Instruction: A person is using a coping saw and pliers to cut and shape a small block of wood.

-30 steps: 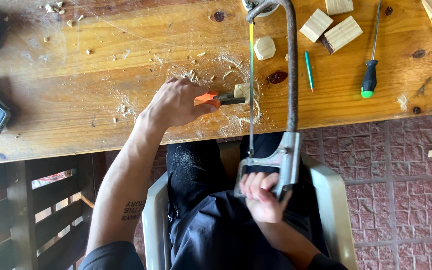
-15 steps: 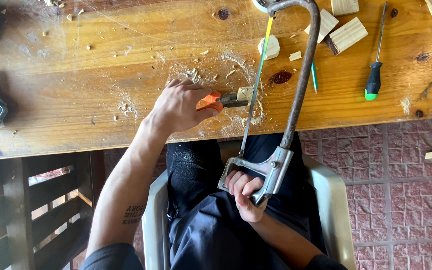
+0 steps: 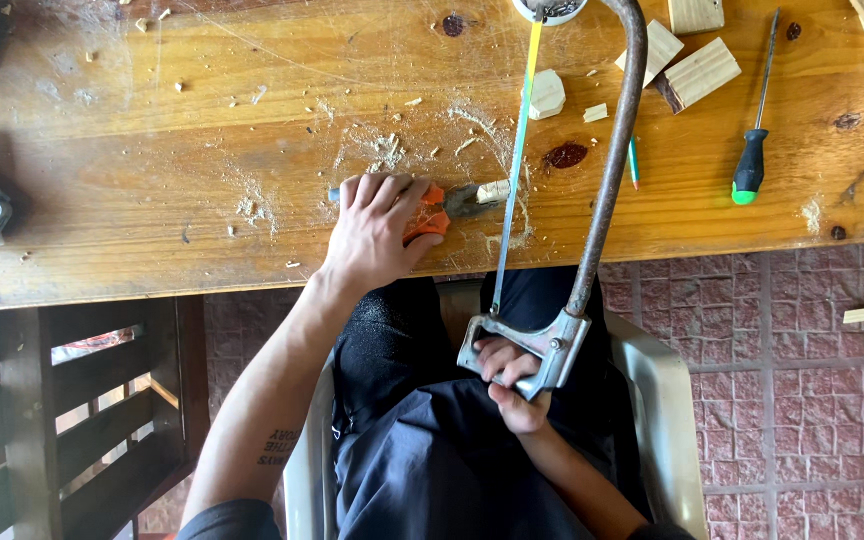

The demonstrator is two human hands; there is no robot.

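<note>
Wooden block (image 3: 493,190) lies between both hands, under hacksaw blade (image 3: 514,160).

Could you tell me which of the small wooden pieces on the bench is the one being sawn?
The tiny block under the hacksaw blade, gripped by the orange-handled pliers; the other offcuts lie loose farther back.

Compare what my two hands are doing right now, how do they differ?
The left hand presses down on orange-handled pliers lying on the wooden table; the right hand grips the hacksaw handle off the table, above the lap. The left hand lies palm-down with fingers spread, the right is curled into a fist. Both are bare.
</note>
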